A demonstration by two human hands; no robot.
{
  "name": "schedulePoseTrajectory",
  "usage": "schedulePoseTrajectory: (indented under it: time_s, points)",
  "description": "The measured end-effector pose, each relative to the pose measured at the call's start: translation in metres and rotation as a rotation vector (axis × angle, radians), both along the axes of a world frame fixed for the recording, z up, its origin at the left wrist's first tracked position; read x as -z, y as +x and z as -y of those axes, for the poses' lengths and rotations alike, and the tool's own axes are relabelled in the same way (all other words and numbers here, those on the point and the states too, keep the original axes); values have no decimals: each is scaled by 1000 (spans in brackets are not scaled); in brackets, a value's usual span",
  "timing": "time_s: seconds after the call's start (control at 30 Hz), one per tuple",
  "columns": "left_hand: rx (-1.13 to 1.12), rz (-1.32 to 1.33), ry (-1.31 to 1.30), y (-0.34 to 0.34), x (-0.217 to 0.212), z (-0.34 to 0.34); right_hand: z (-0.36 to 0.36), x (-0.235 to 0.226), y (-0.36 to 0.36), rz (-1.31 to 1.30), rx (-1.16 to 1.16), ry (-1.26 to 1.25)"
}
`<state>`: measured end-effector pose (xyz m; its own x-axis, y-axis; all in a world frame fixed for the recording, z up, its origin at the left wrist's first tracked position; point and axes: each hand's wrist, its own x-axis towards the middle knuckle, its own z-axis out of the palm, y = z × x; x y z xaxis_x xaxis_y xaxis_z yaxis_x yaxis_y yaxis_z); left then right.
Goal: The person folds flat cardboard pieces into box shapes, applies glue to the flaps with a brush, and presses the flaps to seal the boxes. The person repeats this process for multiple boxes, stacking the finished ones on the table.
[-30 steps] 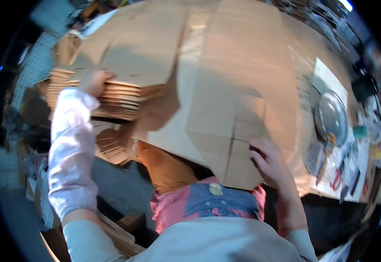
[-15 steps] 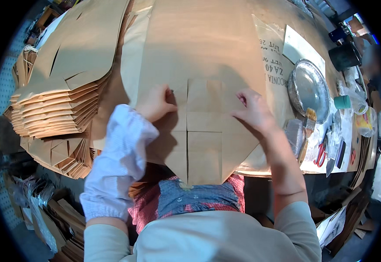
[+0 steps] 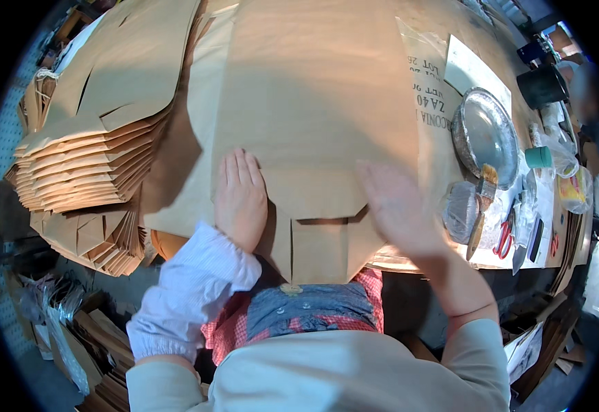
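Note:
A large brown paper bag point(image 3: 313, 103) lies flat before me, its end toward my body. A folded flap point(image 3: 316, 189) crosses this end, and its near edge stands slightly off the paper below. Under it, a narrower rectangular panel point(image 3: 320, 247) reaches the table edge. My left hand point(image 3: 241, 199) rests flat at the flap's left side, fingers extended and pressed side by side. On the flap's right corner lies my right hand point(image 3: 399, 206), somewhat blurred, fingers stretched out. Neither hand grasps anything.
Folded paper bags point(image 3: 86, 172) are stacked at the left. At the right are a metal bowl point(image 3: 485, 130), a brush point(image 3: 486, 192), red-handled scissors point(image 3: 504, 240), a knife point(image 3: 521, 250) and a teal-lidded jar point(image 3: 538, 157). A printed paper sheet point(image 3: 430, 82) lies beneath the bag.
The far part of the bag's end has folded over toward me, covering the upper panel. Both hands have moved nearer my body and gone from curled fingers to flat.

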<state>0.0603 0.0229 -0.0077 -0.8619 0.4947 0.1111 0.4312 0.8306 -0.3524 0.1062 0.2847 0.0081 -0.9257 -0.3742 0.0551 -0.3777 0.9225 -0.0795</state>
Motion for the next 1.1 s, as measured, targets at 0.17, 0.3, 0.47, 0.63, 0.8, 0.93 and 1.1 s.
schedulePoseTrajectory:
  time_s: [0.17,0.3,0.47,0.63,0.8,0.93,1.1]
  points:
    - [263,511,472,25,9,-24,62,20,8,173,-119,-205]
    - [93,469,468,17,7,25,10,22,39,79,186,-328]
    - [157,671,708,3,5,39,-11,8,19,242,178,-666]
    - [-62,649,1032,-26,-20,10,-32,39,-14,102,372,-1105]
    - [-15,174,998,-23,-8,-33,-29,41,-18,6,272,-999]
    - [-128,413,1151,-21,-12,-23,-6,9,-4,-266,418,-952]
    - [90,929,1500,-31,-15,20,63,-9,-7,-205,56,-860]
